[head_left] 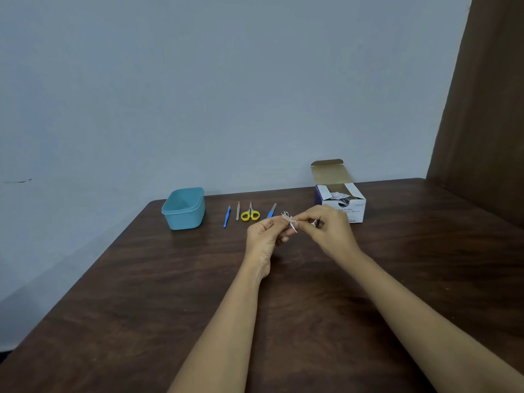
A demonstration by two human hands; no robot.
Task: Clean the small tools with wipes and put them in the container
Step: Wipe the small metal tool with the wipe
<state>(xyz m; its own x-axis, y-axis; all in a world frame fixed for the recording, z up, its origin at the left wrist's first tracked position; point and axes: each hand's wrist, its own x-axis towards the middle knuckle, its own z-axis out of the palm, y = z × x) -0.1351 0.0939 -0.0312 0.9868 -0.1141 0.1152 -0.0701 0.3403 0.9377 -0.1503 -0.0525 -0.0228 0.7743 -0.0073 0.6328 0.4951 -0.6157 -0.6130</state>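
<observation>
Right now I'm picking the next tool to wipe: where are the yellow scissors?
Head view, just left of centre: the yellow scissors lie between the grey file and the blue-handled file.

An open-topped teal plastic container point(184, 209) is set at the far left. To its right, four tools are laid in a row, tips pointing away: a blue-handled pick point(226, 217), a grey metal file point(238, 211), yellow-handled scissors point(250, 215) and a blue-handled file point(271, 211). Just right of the row, a small silver tool point(285, 214) is pinched between the left hand point(263, 236) and right hand point(326, 231). At the far right, a box of wipes point(344, 205) is stood open, flap raised, with sachets visible inside.
</observation>
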